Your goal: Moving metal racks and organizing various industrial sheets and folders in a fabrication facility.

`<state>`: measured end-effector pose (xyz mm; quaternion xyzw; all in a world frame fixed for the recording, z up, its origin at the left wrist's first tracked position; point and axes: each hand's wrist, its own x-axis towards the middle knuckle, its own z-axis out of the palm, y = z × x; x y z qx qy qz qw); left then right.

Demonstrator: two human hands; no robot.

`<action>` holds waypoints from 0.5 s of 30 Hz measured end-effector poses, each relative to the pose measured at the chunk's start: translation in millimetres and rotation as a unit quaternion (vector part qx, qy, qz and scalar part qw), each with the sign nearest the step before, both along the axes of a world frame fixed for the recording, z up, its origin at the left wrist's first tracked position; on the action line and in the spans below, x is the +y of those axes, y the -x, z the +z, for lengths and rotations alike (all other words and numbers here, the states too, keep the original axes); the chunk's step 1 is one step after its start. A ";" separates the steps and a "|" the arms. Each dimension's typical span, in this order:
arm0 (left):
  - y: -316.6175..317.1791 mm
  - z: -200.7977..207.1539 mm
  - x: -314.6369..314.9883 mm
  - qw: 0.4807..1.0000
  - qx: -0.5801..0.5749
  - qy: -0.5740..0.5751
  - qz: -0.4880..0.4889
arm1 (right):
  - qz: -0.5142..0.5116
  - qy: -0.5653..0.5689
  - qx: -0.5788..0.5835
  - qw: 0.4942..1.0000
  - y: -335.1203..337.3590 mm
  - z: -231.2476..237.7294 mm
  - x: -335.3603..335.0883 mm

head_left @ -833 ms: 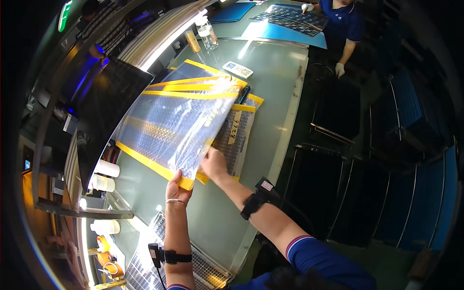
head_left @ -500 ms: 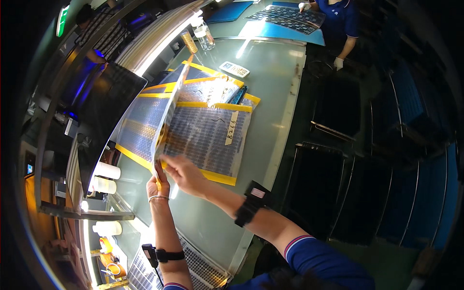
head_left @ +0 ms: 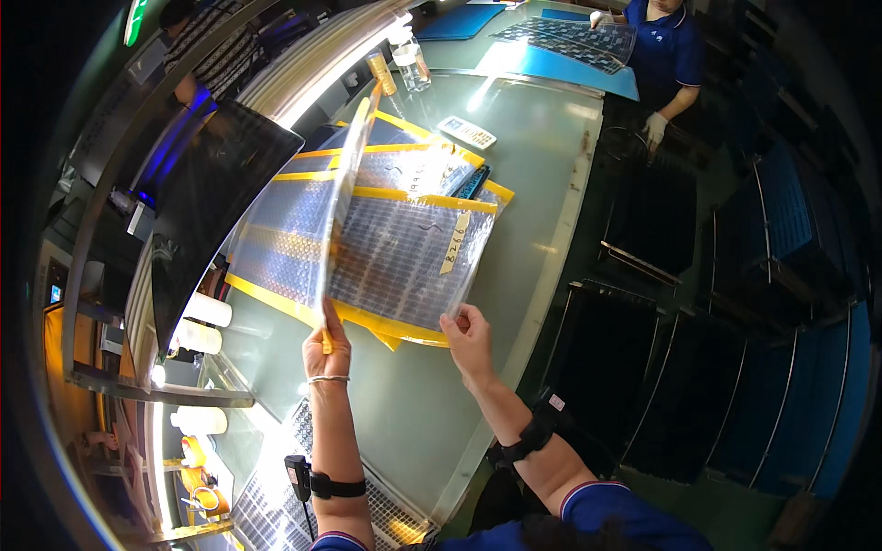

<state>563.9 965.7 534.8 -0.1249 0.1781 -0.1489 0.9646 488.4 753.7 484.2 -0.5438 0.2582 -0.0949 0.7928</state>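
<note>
My left hand (head_left: pixel 328 351) is closed on the near yellow-taped corner of a clear film sheet (head_left: pixel 338 211), which stands up on edge and is seen almost side-on. To its right lies a patterned film sheet (head_left: pixel 390 257) with yellow tape borders and a handwritten paper label. At this sheet's near right corner, my right hand (head_left: pixel 469 342) has thumb and forefinger pinched on the edge. More yellow-bordered sheets (head_left: pixel 276 216) lie fanned beneath and to the left. The lower part of the right fingers is partly hidden.
A white calculator-like device (head_left: pixel 468 132), a clear bottle (head_left: pixel 411 69) and a yellow roll stack (head_left: pixel 380 73) stand beyond the sheets on the glass-topped table (head_left: pixel 542 193). A dark screen (head_left: pixel 216 220) leans in at left. Across the table a co-worker's gloved hand (head_left: pixel 655 129) shows.
My right hand has moved away from the left hand to the right, onto the labelled sheet's near corner. That sheet's near edge has shifted up slightly. The left hand keeps the upright sheet.
</note>
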 end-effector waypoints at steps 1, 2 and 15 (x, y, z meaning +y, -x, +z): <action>4.6 -8.1 3.8 0.998 0.023 -0.053 -0.029 | 0.050 0.115 0.003 0.992 -3.5 4.3 -1.9; 10.7 -15.2 6.5 0.991 0.046 -0.107 -0.059 | 0.052 0.112 0.001 0.992 -7.2 9.5 1.2; -11.1 17.9 13.3 0.995 -0.040 -0.083 0.046 | -0.025 0.198 -0.292 0.935 -47.7 69.5 53.4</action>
